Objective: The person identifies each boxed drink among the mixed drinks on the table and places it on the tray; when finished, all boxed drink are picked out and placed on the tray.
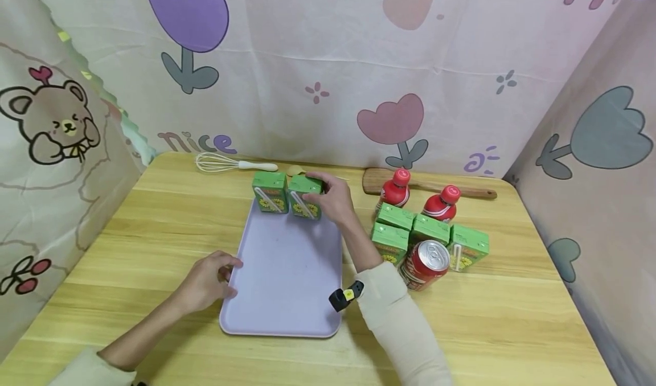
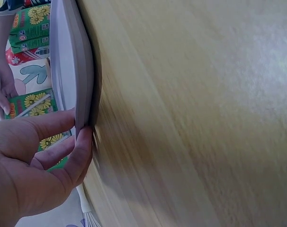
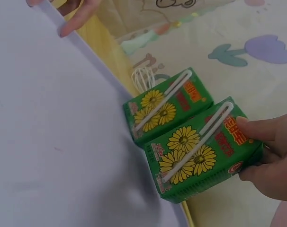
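My right hand [image 1: 334, 198] grips a green drink carton [image 1: 303, 204] with yellow flowers and a white straw, at the far end of the lilac tray [image 1: 282, 272]. In the right wrist view that carton [image 3: 195, 151] stands beside a matching carton [image 3: 169, 109], which no hand touches. The second carton [image 1: 270, 195] is at the tray's far left corner. My left hand [image 1: 205, 282] is at the tray's left edge. Up close in the left wrist view, the fingers [image 2: 79, 153] pinch the tray's rim [image 2: 82, 66].
Right of the tray stand several more green cartons [image 1: 468, 243], a red can [image 1: 426, 263] and two red-capped bottles [image 1: 394, 189]. A whisk [image 1: 236, 164], a yellowish utensil [image 1: 295, 171] and a wooden spatula [image 1: 376, 182] lie along the back, before a patterned cloth [image 1: 328, 61].
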Demonstrator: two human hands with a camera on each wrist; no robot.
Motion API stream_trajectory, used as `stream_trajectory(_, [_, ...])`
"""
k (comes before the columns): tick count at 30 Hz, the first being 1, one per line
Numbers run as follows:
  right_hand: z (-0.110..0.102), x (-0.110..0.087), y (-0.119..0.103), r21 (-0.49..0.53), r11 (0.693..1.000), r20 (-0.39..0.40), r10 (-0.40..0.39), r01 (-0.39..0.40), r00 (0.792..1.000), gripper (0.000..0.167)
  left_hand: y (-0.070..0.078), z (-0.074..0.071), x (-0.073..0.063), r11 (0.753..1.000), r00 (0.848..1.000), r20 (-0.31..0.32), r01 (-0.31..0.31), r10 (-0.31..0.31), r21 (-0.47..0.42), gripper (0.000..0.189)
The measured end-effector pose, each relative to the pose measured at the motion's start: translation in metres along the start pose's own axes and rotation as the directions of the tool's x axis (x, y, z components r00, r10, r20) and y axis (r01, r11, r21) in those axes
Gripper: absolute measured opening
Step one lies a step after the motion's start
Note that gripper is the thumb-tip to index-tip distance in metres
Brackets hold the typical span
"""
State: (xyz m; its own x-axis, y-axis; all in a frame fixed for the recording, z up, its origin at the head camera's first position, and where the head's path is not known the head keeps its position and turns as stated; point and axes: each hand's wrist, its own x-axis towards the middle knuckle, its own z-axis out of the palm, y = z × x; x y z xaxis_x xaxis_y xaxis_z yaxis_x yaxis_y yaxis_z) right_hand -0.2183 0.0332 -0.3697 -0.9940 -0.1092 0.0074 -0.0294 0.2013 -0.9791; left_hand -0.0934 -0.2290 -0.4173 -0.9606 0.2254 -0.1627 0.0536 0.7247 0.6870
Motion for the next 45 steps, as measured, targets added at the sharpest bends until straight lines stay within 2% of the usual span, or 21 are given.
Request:
stream_trajectory(8, [-0.003, 0.012, 0.012, -0.046, 0.999, 0.004, 0.028, -0.028, 1.0, 0.051, 0.0, 0.003, 0.002, 1.0, 1.0, 0.003, -0.019, 0.019, 0.005, 0.049])
stream_trajectory(16, [-0.005, 0.021, 0.009, -0.067, 0.998, 0.06, 0.024, -0.02, 0.998, 0.053, 0.0, 0.002, 0.001, 1.0, 1.0, -0.003, -0.023, 0.023, 0.009, 0.048])
stream_trajectory(24, [-0.005, 0.023, 0.011, -0.057, 0.998, 0.081, 0.039, -0.034, 0.996, 0.059, 0.0, 0.002, 0.002, 1.0, 1.0, -0.001, -0.018, 0.018, 0.012, 0.048])
stream_trajectory(31, [-0.004, 0.024, 0.008, -0.09, 0.994, 0.08, 0.073, -0.066, 0.994, 0.061, -0.002, 0.002, 0.001, 0.999, 1.0, 0.0, -0.03, 0.03, 0.011, 0.047])
stream_trajectory(39, [-0.004, 0.017, -0.007, -0.248, 0.969, 0.043, 0.023, -0.011, 0.999, 0.068, -0.003, 0.001, 0.0, 1.0, 1.0, 0.0, -0.029, 0.029, 0.013, 0.048])
stream_trajectory(45, [-0.009, 0.002, -0.025, -0.357, 0.929, 0.066, -0.077, 0.096, 0.995, 0.063, -0.003, 0.001, 0.0, 0.999, 0.999, 0.0, -0.037, 0.037, 0.006, 0.049])
